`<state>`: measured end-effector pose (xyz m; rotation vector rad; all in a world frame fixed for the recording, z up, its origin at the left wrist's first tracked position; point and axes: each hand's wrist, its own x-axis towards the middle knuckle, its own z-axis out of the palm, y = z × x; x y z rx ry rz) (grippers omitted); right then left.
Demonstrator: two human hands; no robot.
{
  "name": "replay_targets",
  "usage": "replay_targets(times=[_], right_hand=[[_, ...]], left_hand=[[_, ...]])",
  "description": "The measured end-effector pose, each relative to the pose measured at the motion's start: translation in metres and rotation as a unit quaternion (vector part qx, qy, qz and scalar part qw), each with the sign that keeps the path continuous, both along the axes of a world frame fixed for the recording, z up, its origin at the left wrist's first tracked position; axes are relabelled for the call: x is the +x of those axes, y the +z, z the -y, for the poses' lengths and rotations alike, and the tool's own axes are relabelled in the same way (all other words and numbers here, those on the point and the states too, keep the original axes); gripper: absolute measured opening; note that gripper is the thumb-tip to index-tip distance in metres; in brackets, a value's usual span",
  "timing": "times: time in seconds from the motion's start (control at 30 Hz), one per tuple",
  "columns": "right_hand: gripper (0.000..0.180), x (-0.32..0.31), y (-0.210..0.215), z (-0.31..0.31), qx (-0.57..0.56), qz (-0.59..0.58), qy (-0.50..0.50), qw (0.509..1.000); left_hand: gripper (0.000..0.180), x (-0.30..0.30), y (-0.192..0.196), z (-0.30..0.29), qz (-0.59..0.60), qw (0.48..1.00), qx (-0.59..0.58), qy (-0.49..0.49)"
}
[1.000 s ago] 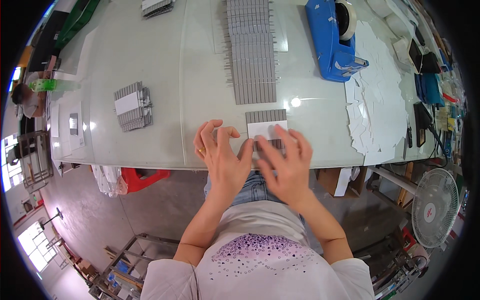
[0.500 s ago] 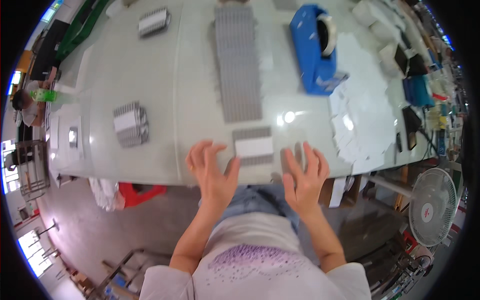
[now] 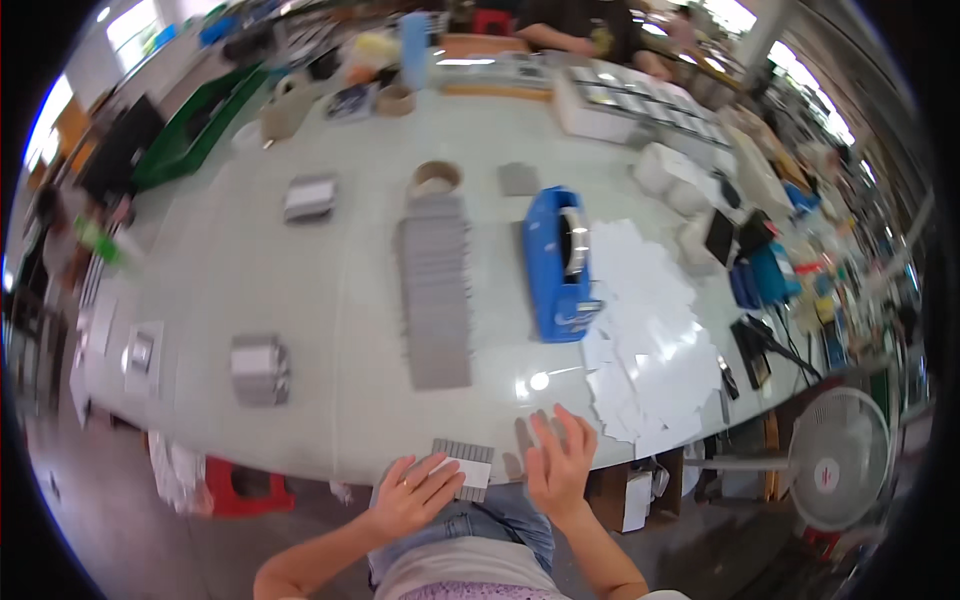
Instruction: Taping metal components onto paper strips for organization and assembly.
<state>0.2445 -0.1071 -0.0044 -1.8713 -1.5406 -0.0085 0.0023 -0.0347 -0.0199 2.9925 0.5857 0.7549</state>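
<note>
My left hand (image 3: pixel 412 495) lies with spread fingers on a small grey ribbed stack with a white label (image 3: pixel 464 468) at the table's near edge. My right hand (image 3: pixel 560 462) hovers open just to the right of that stack, fingers up, holding nothing. A long row of grey ribbed pieces (image 3: pixel 434 290) runs up the middle of the pale table (image 3: pixel 330 290). To its right stands a blue tape dispenser (image 3: pixel 560 265).
A pile of white paper slips (image 3: pixel 650 330) spreads at the right. Small grey stacks (image 3: pixel 260 368) (image 3: pixel 309 197) lie at the left. A tape roll (image 3: pixel 436 178) sits beyond the row. A white fan (image 3: pixel 838 458) stands at lower right, a red stool (image 3: pixel 240 487) under the table. Another person sits at the far side.
The view has tilted up, showing the far side of the table. My left hand has come down onto the small labelled stack; my right hand stays lifted beside it.
</note>
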Motion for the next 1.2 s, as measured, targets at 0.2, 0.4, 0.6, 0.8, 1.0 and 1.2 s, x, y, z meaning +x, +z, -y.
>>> replay_targets(times=[0.2, 0.4, 0.6, 0.8, 1.0, 1.2], right_hand=[[0.035, 0.005, 0.013, -0.006, -0.001, 0.028, 0.007, 1.0], [0.033, -0.006, 0.007, -0.019, 0.01, 0.022, 0.028, 0.999], [0.032, -0.015, 0.011, -0.021, 0.008, 0.018, 0.044, 0.999], [0.034, -0.017, 0.02, -0.04, 0.004, 0.078, 0.061, 0.995], [0.04, -0.032, 0.02, -0.073, -0.047, 0.034, 0.129, 0.99], [0.041, -0.037, 0.014, -0.087, -0.03, 0.077, 0.134, 0.988]], left_hand=[[0.031, -0.042, 0.027, -0.045, 0.005, 0.998, 0.069, 0.012], [0.035, -0.129, 0.048, -0.146, 0.028, 0.943, 0.226, 0.245], [0.043, -0.16, 0.039, -0.174, 0.016, 0.947, 0.193, 0.255], [0.039, -0.171, 0.044, -0.166, -0.097, 0.955, 0.148, 0.237], [0.036, -0.111, 0.042, -0.105, 0.07, 0.977, 0.033, 0.198], [0.031, -0.015, 0.028, -0.037, 0.126, 0.976, -0.106, 0.145]])
